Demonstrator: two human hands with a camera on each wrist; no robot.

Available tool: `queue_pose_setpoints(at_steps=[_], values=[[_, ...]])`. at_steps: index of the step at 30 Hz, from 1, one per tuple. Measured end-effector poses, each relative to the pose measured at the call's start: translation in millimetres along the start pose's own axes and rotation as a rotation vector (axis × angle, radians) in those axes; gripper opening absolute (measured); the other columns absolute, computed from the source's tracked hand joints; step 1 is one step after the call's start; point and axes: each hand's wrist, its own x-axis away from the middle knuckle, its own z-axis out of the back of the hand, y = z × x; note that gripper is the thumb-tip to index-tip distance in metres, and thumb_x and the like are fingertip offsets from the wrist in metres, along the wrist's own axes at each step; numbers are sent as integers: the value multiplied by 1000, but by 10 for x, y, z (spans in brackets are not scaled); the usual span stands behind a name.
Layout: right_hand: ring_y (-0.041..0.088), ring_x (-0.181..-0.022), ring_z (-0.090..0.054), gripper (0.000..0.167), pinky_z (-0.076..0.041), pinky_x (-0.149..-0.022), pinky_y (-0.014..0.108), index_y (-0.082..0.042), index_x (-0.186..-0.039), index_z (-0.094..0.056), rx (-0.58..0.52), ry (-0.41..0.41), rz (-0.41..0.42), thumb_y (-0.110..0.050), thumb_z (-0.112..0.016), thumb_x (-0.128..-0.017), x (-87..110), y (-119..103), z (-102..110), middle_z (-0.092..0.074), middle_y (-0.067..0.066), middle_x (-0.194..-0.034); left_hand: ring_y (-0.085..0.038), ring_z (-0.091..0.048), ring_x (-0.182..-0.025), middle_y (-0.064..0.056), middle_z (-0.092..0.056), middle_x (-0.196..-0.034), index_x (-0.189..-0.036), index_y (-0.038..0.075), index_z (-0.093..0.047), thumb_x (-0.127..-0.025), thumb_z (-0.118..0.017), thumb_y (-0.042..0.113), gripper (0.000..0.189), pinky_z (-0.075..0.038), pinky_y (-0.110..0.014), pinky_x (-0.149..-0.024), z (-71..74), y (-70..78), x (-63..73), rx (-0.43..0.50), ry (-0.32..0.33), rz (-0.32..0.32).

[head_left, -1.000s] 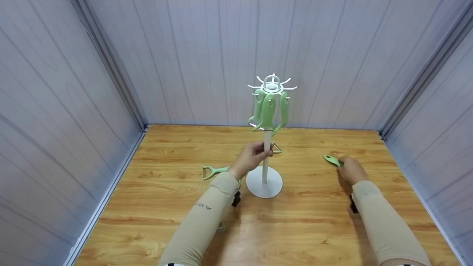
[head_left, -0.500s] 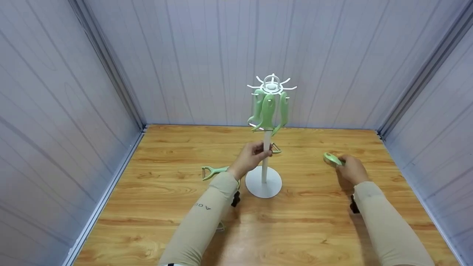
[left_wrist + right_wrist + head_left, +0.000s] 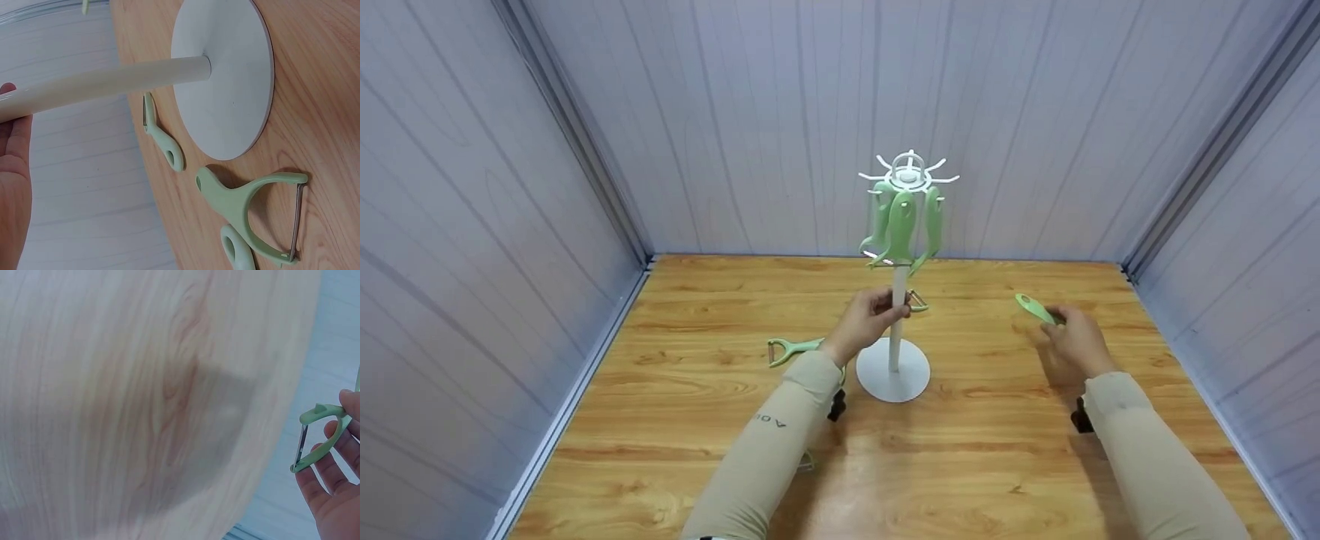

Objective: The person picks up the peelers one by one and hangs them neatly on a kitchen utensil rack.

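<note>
In the head view my left hand point(image 3: 871, 322) grips the white pole point(image 3: 897, 330) of an upright rack with a round base point(image 3: 892, 386). Several light green peelers point(image 3: 901, 229) hang from the hooks at its top. On the right, my right hand point(image 3: 1076, 337) pinches another green peeler point(image 3: 1030, 306), its handle pointing forward and left. The right wrist view shows this peeler's forked head and blade point(image 3: 302, 441) between thumb and fingers, above the table. Beside the base in the left wrist view lie a Y-shaped peeler point(image 3: 236, 205), a second peeler point(image 3: 163, 138) and part of another handle point(image 3: 236, 247).
White hooks point(image 3: 945, 178) spread outward from the rack's top ring. A further peeler point(image 3: 806, 461) lies partly under the left forearm. Panel walls point(image 3: 765, 127) enclose the wooden table point(image 3: 982, 450) at the back and both sides.
My right hand has lifted the peeler from the table and turned it, so its handle end now sits farther forward. The left hand stays on the pole.
</note>
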Motion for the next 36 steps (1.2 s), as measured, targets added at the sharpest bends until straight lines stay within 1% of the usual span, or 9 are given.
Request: queue_pose_setpoints(at_steps=[4,6,8,11,15,20,24,31,36], values=[[55,-137,-56,49,-50,-110,66,12,-154,-50,-6,46,45,-11,-60,-111,49,-70,14,-54,39,-152,-20,-75,-109,-23,-77,-119,-122,-2,-74,-108,-67,8,18,-59,-42,-106,0,0,6,6,1,0],[52,-124,-64,48,-57,-101,59,12,-152,-52,-6,73,71,-11,-60,-111,77,-114,23,-57,38,-149,-21,-75,-110,-23,-77,-120,-123,-1,-74,-108,-67,8,19,-59,-41,-106,-1,2,7,8,1,4],[43,-104,-72,46,-63,-86,46,12,-150,-55,-13,104,98,-10,-62,-110,108,-165,35,-60,38,-144,-21,-75,-111,-22,-77,-121,-124,-1,-74,-108,-67,9,20,-58,-42,-107,0,6,9,10,-1,14],[21,-76,-70,43,-58,-63,28,11,-147,-58,-45,141,134,-8,-65,-109,144,-225,43,-64,37,-137,-22,-75,-113,-16,-78,-121,-126,1,-74,-109,-67,12,22,-58,-42,-108,4,12,10,6,-4,34],[8,-67,-63,40,-54,-56,21,10,-144,-61,-100,180,167,-5,-67,-107,179,-285,27,-66,35,-130,-23,-74,-116,-12,-78,-123,-129,3,-74,-109,-66,14,23,-57,-43,-110,9,20,9,1,-5,57],[17,-82,-66,38,-53,-61,18,7,-141,-64,-116,244,192,-6,-69,-107,235,-362,-34,-69,31,-127,-25,-74,-117,-18,-77,-124,-129,2,-73,-110,-66,13,23,-57,-44,-110,8,18,0,4,-9,44],[26,-99,-67,37,-50,-73,15,4,-140,-67,-122,297,213,-11,-71,-107,277,-436,-83,-73,27,-124,-26,-75,-117,-24,-76,-126,-128,1,-74,-109,-66,11,23,-57,-44,-110,10,7,4,14,-2,31],[33,-114,-65,38,-54,-106,50,5,-141,-66,-195,337,198,-10,-71,-106,388,-613,-122,-71,26,-131,-24,-75,-116,-20,-77,-125,-128,2,-75,-109,-67,12,23,-58,-43,-110,11,-12,11,14,4,40],[38,-121,-64,40,-51,-111,54,7,-142,-64,-245,349,199,-10,-71,-106,447,-758,-117,-69,27,-134,-26,-75,-117,-28,-74,-129,-128,1,-74,-109,-66,11,23,-57,-44,-110,5,-7,12,27,-6,28]])
